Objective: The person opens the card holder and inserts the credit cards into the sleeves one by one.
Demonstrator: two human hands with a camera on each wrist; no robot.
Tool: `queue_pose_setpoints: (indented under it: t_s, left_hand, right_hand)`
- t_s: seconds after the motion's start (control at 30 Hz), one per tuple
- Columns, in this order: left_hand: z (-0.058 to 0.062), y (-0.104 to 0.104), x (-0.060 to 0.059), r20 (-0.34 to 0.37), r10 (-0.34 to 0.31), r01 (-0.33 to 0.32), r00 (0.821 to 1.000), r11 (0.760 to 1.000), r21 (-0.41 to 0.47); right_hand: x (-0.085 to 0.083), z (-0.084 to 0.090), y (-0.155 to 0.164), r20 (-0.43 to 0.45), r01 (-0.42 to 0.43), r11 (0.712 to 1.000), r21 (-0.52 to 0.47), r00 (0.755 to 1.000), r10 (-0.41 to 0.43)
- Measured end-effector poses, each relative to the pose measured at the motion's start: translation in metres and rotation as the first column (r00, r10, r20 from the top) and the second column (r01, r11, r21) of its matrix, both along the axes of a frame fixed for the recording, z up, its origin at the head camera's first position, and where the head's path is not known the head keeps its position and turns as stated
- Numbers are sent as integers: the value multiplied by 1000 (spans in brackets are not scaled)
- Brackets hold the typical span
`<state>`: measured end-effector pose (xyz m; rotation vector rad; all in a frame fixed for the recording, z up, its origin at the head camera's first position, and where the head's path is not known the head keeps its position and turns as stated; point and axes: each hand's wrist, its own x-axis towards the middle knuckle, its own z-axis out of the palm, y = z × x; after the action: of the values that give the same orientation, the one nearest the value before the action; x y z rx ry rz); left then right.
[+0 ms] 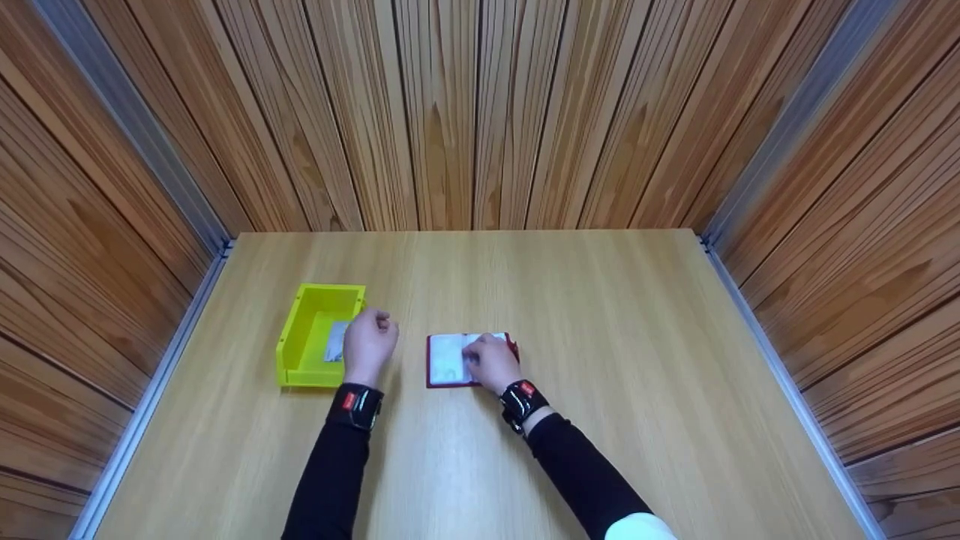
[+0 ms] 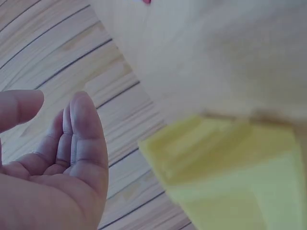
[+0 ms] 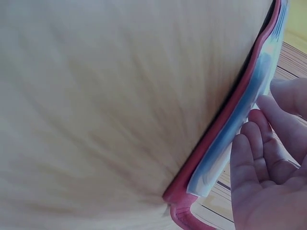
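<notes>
An open red card holder (image 1: 448,361) with clear plastic sleeves lies flat in the middle of the table. My right hand (image 1: 491,362) rests on its right half. In the right wrist view the fingertips (image 3: 249,143) touch the edge of the clear sleeves (image 3: 230,143) over the red cover (image 3: 211,143). My left hand (image 1: 369,337) hovers by the right wall of a yellow bin (image 1: 300,330). Its fingers (image 2: 81,139) are loosely curled and hold nothing. A grey-white card (image 1: 335,343) lies inside the bin. The bin's wall (image 2: 225,182) is blurred in the left wrist view.
The light wooden table (image 1: 600,315) is closed in by wood-panelled walls (image 1: 465,112) at the back and on both sides, with metal rails along the side edges. The yellow bin stands near the left edge.
</notes>
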<state>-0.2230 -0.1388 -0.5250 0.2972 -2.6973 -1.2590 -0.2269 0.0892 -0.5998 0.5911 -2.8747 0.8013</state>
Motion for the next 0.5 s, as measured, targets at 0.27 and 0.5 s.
queue_pose_setpoints:
  t_s: [0.27, 0.5]
  left_hand:
    - [12, -33, -8, 64, 27, -25, 998, 999, -26]
    - [9, -63, -13, 108, 56, -42, 993, 991, -130]
  right_hand:
    - [0, 2, -1, 19, 6, 1000, -1, 1000, -6]
    - [1, 3, -1, 25, 7, 1000, -4, 1000, -7]
